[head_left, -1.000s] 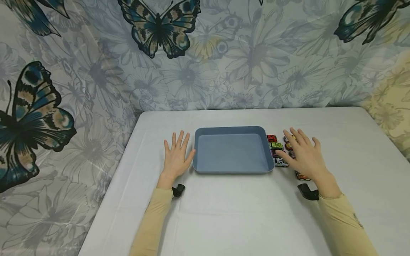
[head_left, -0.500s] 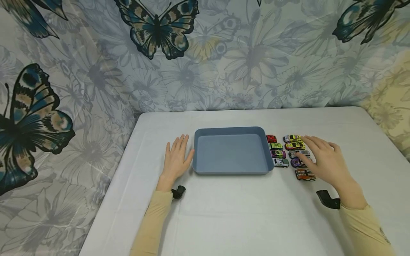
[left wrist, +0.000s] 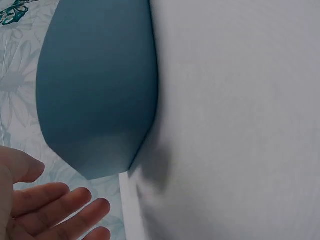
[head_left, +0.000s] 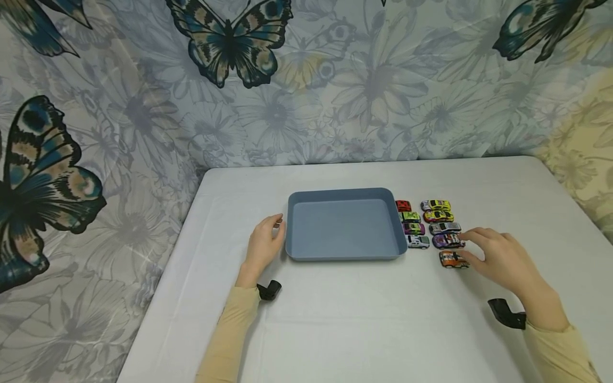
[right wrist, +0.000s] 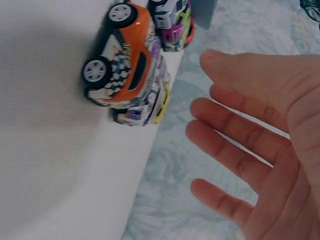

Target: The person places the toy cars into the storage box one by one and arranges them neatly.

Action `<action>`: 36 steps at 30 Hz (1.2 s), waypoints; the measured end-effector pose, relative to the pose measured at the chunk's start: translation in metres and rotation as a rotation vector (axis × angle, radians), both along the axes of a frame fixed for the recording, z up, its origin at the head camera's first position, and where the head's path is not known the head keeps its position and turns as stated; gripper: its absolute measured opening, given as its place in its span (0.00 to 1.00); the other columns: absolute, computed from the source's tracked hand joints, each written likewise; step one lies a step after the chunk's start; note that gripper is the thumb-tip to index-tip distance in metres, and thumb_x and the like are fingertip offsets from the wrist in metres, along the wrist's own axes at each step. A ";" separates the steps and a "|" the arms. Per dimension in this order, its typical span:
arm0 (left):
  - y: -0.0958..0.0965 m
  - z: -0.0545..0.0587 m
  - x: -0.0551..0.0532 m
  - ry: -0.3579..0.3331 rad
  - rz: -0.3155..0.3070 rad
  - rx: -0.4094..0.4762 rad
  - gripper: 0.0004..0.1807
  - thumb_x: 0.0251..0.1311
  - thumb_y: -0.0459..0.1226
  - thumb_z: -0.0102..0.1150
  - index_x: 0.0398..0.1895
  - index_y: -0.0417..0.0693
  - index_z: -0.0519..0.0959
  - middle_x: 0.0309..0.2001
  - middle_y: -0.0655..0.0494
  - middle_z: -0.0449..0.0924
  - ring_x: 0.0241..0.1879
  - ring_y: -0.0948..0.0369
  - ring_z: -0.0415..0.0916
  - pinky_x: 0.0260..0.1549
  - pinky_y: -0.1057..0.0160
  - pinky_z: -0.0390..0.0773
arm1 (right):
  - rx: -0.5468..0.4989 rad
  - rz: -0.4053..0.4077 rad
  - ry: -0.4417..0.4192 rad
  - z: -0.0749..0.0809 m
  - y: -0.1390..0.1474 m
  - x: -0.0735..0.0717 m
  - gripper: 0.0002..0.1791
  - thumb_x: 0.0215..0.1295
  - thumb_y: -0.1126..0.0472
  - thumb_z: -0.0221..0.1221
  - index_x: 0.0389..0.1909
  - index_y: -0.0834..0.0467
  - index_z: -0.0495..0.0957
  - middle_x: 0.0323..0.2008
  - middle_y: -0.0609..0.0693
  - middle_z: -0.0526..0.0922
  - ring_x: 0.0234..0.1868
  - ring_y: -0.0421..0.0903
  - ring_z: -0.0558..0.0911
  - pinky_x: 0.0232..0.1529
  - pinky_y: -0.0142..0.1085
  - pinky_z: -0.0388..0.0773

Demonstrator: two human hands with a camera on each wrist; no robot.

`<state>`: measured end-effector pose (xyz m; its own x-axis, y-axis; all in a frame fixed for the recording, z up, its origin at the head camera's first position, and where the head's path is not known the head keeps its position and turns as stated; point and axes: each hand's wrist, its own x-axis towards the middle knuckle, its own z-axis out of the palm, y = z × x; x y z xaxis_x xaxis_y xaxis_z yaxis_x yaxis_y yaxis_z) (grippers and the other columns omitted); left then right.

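Note:
My right hand (head_left: pixel 507 263) is at the right end of the toy cars, fingertips close to the orange toy car (head_left: pixel 452 259) and the purple toy car (head_left: pixel 447 241). In the right wrist view its fingers are apart and nothing lies between them; the orange car (right wrist: pixel 127 57) shows its white wheels and checkered side. My left hand (head_left: pixel 263 244) is beside the left end of the blue-grey tray (head_left: pixel 347 254), holding nothing, its fingers loosely bent. The left wrist view shows the tray's side (left wrist: pixel 97 95) beyond the thumb and fingers.
Several more toy cars stand in two columns right of the tray, among them a silver one (head_left: pixel 444 228), a yellow one (head_left: pixel 438 216) and a white one (head_left: pixel 418 242). A white cloth (head_left: pixel 345 319) covers the table. Behind hangs a butterfly-patterned fabric (head_left: pixel 278 117).
My right hand has moved right and toward me, off the cars it had covered, to the orange one. My left hand's fingers, earlier straight and spread, have bent in.

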<state>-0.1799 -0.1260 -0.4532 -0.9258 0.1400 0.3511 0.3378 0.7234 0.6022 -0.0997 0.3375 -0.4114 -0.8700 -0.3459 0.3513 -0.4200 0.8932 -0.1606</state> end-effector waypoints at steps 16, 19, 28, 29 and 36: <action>0.003 -0.012 -0.002 -0.124 -0.047 0.132 0.17 0.65 0.33 0.50 0.53 0.29 0.74 0.42 0.41 0.80 0.39 0.53 0.79 0.35 0.60 0.80 | 0.024 0.029 -0.115 -0.022 0.007 0.005 0.21 0.40 0.65 0.71 0.40 0.65 0.80 0.40 0.65 0.79 0.39 0.64 0.78 0.34 0.56 0.71; 0.003 -0.013 -0.003 -0.139 -0.057 0.162 0.17 0.65 0.32 0.50 0.53 0.29 0.73 0.42 0.41 0.80 0.39 0.53 0.79 0.36 0.60 0.80 | 0.020 0.025 -0.129 -0.024 0.007 0.005 0.21 0.40 0.66 0.70 0.40 0.65 0.80 0.40 0.65 0.79 0.40 0.64 0.78 0.34 0.56 0.71; 0.003 -0.016 -0.004 -0.141 -0.088 0.204 0.17 0.64 0.32 0.51 0.53 0.29 0.73 0.42 0.39 0.79 0.40 0.52 0.79 0.36 0.61 0.81 | 0.014 0.021 -0.132 -0.028 0.007 0.002 0.21 0.40 0.66 0.71 0.39 0.65 0.80 0.40 0.64 0.79 0.40 0.64 0.78 0.35 0.56 0.71; 0.003 -0.016 -0.004 -0.143 -0.092 0.207 0.18 0.64 0.32 0.51 0.53 0.29 0.73 0.43 0.39 0.79 0.40 0.52 0.79 0.36 0.61 0.81 | 0.015 0.022 -0.130 -0.028 0.007 0.001 0.21 0.40 0.66 0.71 0.39 0.65 0.80 0.40 0.64 0.79 0.39 0.63 0.78 0.34 0.56 0.71; 0.003 -0.017 -0.004 -0.158 -0.105 0.226 0.17 0.64 0.31 0.51 0.53 0.28 0.73 0.42 0.39 0.79 0.39 0.52 0.79 0.37 0.61 0.81 | 0.015 0.031 -0.129 -0.029 0.006 0.001 0.20 0.40 0.66 0.71 0.39 0.65 0.80 0.40 0.63 0.80 0.39 0.62 0.78 0.34 0.55 0.71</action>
<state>-0.1842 -0.1229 -0.4700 -0.9560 0.1732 0.2368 0.2932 0.5311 0.7950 -0.0987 0.3433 -0.4401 -0.8963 -0.3781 0.2317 -0.4245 0.8827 -0.2015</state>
